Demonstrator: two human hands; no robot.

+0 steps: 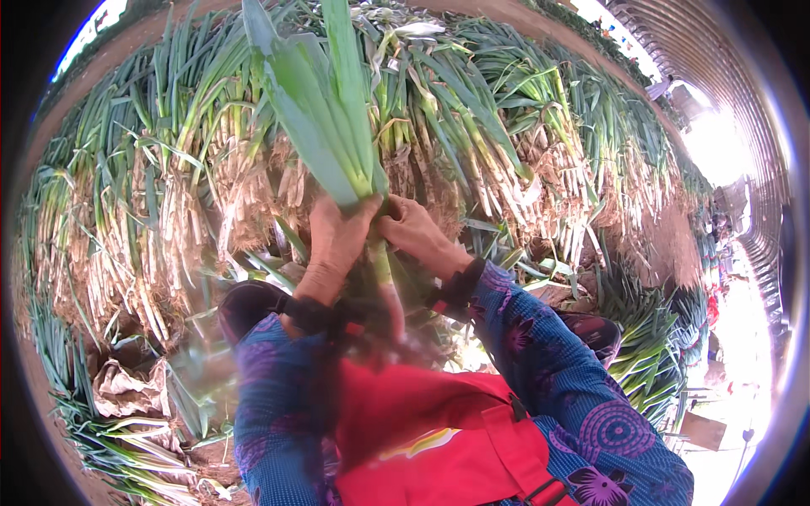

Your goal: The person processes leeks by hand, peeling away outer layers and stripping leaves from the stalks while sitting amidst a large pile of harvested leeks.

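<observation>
A large green onion [359, 139] stands upright before me, its broad green leaves fanning upward and its pale stalk running down toward my lap. My left hand [336, 240] is closed around it where the leaves meet the stalk. Close beside, my right hand [418, 236] pinches the same spot, fingers bent against the outer leaf layer. The stalk's lower end is blurred near the red apron [422, 438]. Dark bands circle both wrists, below blue patterned sleeves.
A long row of green onions [152, 194] with soil-covered roots arcs across the far side. More green onions lie at lower left [126, 451] and right [650, 337]. Crumpled brown paper [131, 388] sits at left. A ribbed wall [734, 76] curves along the right.
</observation>
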